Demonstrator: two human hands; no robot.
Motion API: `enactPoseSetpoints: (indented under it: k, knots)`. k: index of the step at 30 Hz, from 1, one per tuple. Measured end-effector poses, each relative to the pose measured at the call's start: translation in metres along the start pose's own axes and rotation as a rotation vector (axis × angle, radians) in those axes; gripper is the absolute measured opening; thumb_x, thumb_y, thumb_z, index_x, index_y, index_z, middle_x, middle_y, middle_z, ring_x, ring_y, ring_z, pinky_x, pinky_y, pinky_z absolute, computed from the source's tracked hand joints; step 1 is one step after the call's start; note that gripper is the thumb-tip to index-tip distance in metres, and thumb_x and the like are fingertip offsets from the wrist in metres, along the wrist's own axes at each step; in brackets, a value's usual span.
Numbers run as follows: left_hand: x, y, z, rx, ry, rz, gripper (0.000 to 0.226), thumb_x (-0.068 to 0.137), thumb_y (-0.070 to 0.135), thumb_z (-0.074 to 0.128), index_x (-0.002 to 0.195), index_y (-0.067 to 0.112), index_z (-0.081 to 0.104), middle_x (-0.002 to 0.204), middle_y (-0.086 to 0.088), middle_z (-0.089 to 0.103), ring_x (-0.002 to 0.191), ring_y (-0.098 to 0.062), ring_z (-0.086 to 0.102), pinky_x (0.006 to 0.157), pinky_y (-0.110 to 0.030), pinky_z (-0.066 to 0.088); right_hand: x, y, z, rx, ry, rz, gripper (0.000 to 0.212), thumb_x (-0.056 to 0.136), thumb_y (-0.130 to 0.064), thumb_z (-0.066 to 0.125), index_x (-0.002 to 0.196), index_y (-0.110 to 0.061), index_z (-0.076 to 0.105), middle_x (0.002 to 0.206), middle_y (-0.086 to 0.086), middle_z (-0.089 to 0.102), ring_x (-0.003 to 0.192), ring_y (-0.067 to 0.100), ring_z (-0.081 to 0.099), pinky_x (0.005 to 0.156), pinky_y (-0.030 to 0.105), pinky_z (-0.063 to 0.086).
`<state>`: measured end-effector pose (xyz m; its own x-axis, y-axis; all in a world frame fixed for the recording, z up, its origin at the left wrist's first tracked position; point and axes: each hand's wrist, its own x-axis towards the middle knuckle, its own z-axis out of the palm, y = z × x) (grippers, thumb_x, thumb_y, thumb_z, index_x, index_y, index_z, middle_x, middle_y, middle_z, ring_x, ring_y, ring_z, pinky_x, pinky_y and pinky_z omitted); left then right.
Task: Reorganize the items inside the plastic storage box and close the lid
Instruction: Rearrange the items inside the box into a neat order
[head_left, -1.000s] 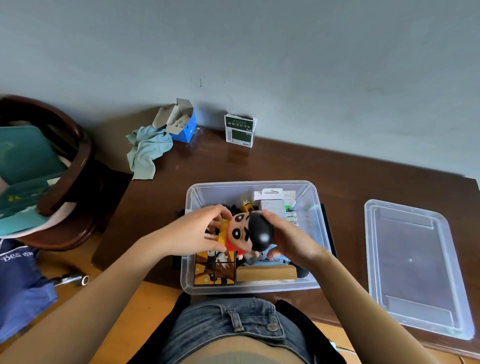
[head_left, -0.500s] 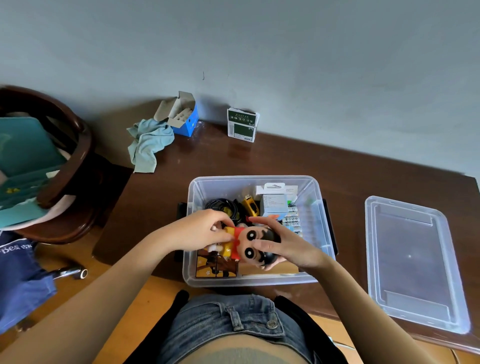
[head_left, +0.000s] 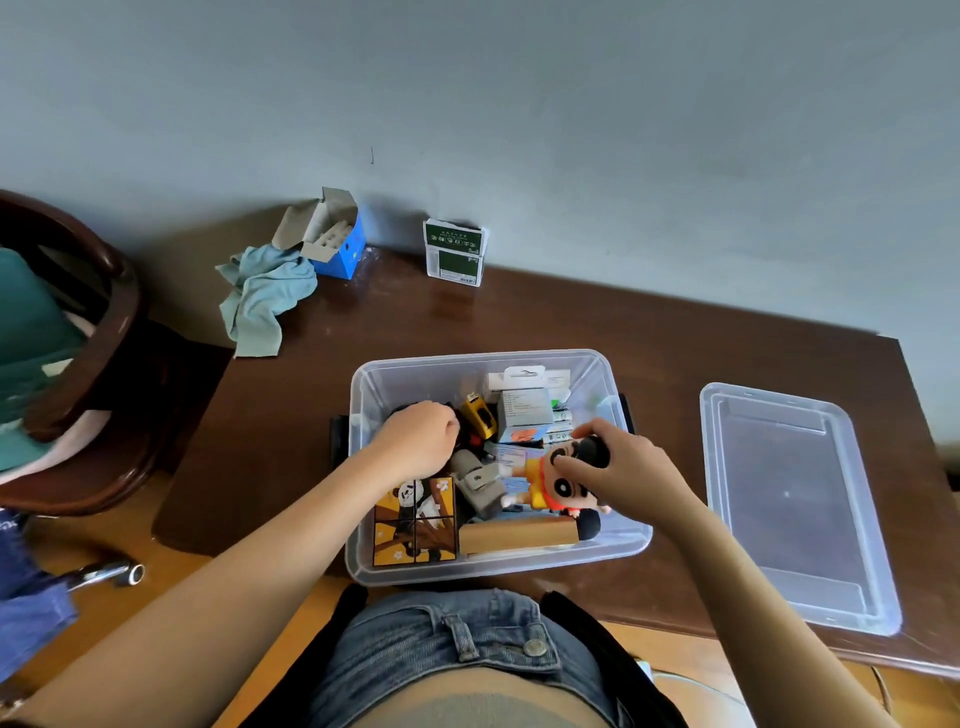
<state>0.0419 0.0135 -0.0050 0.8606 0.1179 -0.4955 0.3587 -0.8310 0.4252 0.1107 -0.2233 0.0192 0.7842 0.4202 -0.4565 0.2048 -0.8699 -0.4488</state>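
Two hands work inside the clear storage box (head_left: 363, 519) at centre of the worktop (head_left: 675, 332). Right hand (head_left: 631, 475) grips the cartoon doll (head_left: 550, 483) by its black head, over the box's 3 o'clock side, doll lying on other items. Left hand (head_left: 421, 447) sits curled at the box's 10 o'clock corner over something dark; can't tell if it holds anything. Panda puzzle cube (head_left: 415, 519) at 7 o'clock, wooden block (head_left: 517, 535) at 5 o'clock, yellow tool (head_left: 480, 415) and white carton (head_left: 522, 415) at 12 o'clock. Lid (head_left: 795, 509) lies flat on the worktop at 3 o'clock, apart from the box. Judgement: reorganizing midway, doll not yet let go; lid not yet fitted. Cloth (head_left: 260, 296) and blue carton (head_left: 337, 244) at 11 o'clock, untouched.
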Motion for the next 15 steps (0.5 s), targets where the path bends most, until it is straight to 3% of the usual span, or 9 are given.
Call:
enactPoseSetpoints:
  k: [1, 3, 6, 8, 9, 12, 13, 15]
  knots:
    - [0.002, -0.005, -0.001, 0.044, -0.016, -0.023, 0.034, 0.102, 0.017, 0.033, 0.101, 0.004, 0.065, 0.094, -0.011, 0.066, 0.078, -0.023, 0.061, 0.069, -0.037, 0.05, -0.001, -0.003, 0.002, -0.097, 0.012, -0.005, 0.037, 0.079, -0.058, 0.057, 0.106, -0.033, 0.051, 0.085, -0.011, 0.064, 0.074, 0.013, 0.062, 0.061, 0.029, 0.051]
    - [0.007, -0.013, -0.001, 0.129, -0.075, -0.064, 0.03, 0.1, 0.016, 0.037, 0.09, 0.004, 0.062, 0.074, -0.005, 0.056, 0.065, -0.019, 0.053, 0.059, -0.032, 0.044, -0.002, -0.009, 0.006, -0.216, 0.027, -0.008, 0.041, 0.08, -0.058, 0.054, 0.111, -0.031, 0.05, 0.088, -0.01, 0.064, 0.073, 0.014, 0.059, 0.056, 0.025, 0.044]
    - [0.015, -0.015, 0.001, 0.215, -0.166, -0.118, 0.023, 0.097, 0.018, 0.047, 0.081, 0.004, 0.054, 0.061, -0.001, 0.037, 0.053, -0.015, 0.036, 0.05, -0.027, 0.031, -0.002, -0.015, 0.01, -0.344, 0.01, 0.005, 0.043, 0.083, -0.058, 0.05, 0.113, -0.028, 0.049, 0.1, -0.006, 0.063, 0.081, 0.016, 0.061, 0.062, 0.027, 0.048]
    - [0.022, -0.016, 0.002, 0.247, -0.187, -0.126, 0.029, 0.094, 0.022, 0.054, 0.071, 0.007, 0.046, 0.07, -0.002, 0.042, 0.06, -0.017, 0.044, 0.057, -0.03, 0.039, -0.002, -0.018, 0.015, -0.447, -0.011, -0.008, 0.046, 0.085, -0.056, 0.05, 0.119, -0.025, 0.047, 0.108, -0.003, 0.059, 0.092, 0.018, 0.06, 0.069, 0.029, 0.051]
    - [0.025, -0.017, 0.002, 0.286, -0.184, -0.114, 0.03, 0.091, 0.028, 0.059, 0.072, 0.008, 0.047, 0.081, -0.004, 0.045, 0.073, -0.021, 0.05, 0.066, -0.033, 0.044, -0.002, -0.02, 0.018, -0.486, -0.012, -0.017, 0.048, 0.086, -0.054, 0.05, 0.123, -0.024, 0.046, 0.113, -0.002, 0.057, 0.1, 0.019, 0.058, 0.072, 0.03, 0.05]
    - [0.034, -0.021, 0.008, 0.419, -0.186, -0.076, 0.043, 0.083, 0.044, 0.068, 0.113, 0.014, 0.06, 0.119, -0.007, 0.047, 0.116, -0.029, 0.045, 0.09, -0.038, 0.043, -0.002, -0.024, 0.024, -0.507, 0.009, -0.018, 0.048, 0.09, -0.047, 0.052, 0.129, -0.021, 0.044, 0.125, 0.002, 0.049, 0.118, 0.022, 0.044, 0.08, 0.032, 0.048]
    - [0.037, -0.023, 0.011, 0.434, -0.199, -0.068, 0.053, 0.082, 0.045, 0.069, 0.125, 0.017, 0.056, 0.126, -0.008, 0.044, 0.121, -0.03, 0.041, 0.094, -0.039, 0.041, -0.002, -0.026, 0.026, -0.519, 0.019, -0.024, 0.047, 0.09, -0.043, 0.052, 0.13, -0.02, 0.044, 0.128, 0.003, 0.046, 0.12, 0.023, 0.04, 0.083, 0.032, 0.048]
    - [0.04, -0.026, 0.016, 0.453, -0.198, -0.049, 0.056, 0.082, 0.044, 0.069, 0.131, 0.022, 0.053, 0.13, -0.009, 0.04, 0.123, -0.031, 0.037, 0.099, -0.041, 0.038, -0.001, -0.027, 0.027, -0.599, 0.037, -0.067, 0.045, 0.089, -0.034, 0.055, 0.129, -0.017, 0.045, 0.134, 0.006, 0.041, 0.125, 0.025, 0.035, 0.095, 0.034, 0.042]
